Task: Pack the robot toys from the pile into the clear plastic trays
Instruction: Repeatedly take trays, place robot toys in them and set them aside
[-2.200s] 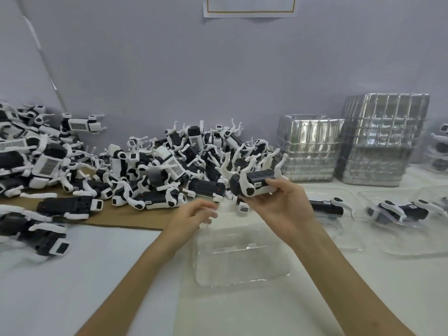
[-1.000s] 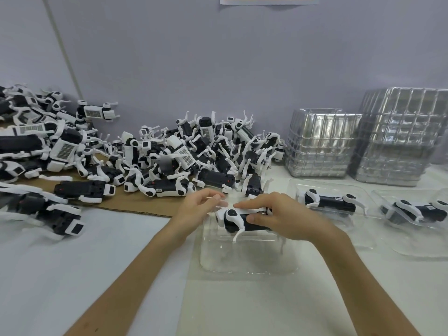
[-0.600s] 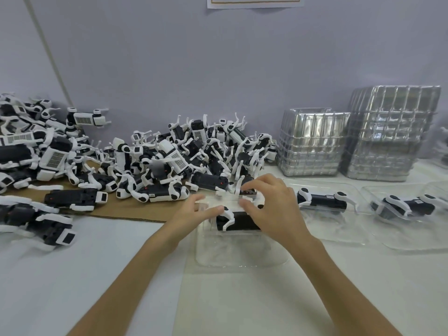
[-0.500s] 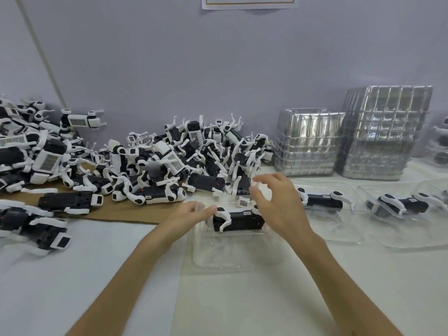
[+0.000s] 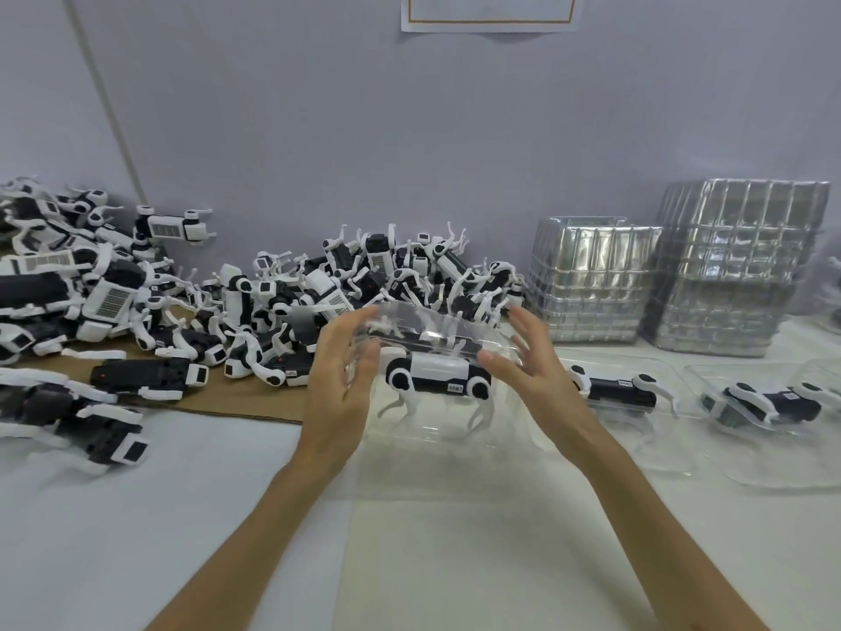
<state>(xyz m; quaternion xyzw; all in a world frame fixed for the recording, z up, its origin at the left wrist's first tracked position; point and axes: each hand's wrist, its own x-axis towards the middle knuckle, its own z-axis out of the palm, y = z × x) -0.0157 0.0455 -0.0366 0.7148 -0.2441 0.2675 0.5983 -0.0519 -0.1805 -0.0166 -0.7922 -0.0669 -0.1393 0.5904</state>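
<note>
Your left hand (image 5: 339, 384) and right hand (image 5: 530, 373) face each other, palms inward, with a clear tray (image 5: 409, 318) between them. The tray is tipped so its open side faces you, lifted off the white table (image 5: 455, 539). Your left fingers are straight and close together, pressed flat against the tray's 9 o'clock end. Your right fingers are straight and slightly spread at its 3 o'clock end, the thumb lying on the front edge.

The robot toy (image 5: 437, 373) sits inside the tray, white side towards you and legs pointing to 6 o'clock. It lies between your two palms. Your right thumb is just beside its 3 o'clock end; whether your left fingers touch it through the plastic cannot be told.

The pile (image 5: 364, 284) of toys lies at 10 to 11 o'clock from the tray, partly on a cardboard sheet (image 5: 236, 405). At 3 o'clock two packed trays (image 5: 637, 441) each hold one toy. At 1 to 2 o'clock stand two stacks of empty trays (image 5: 591, 284) against the wall.
</note>
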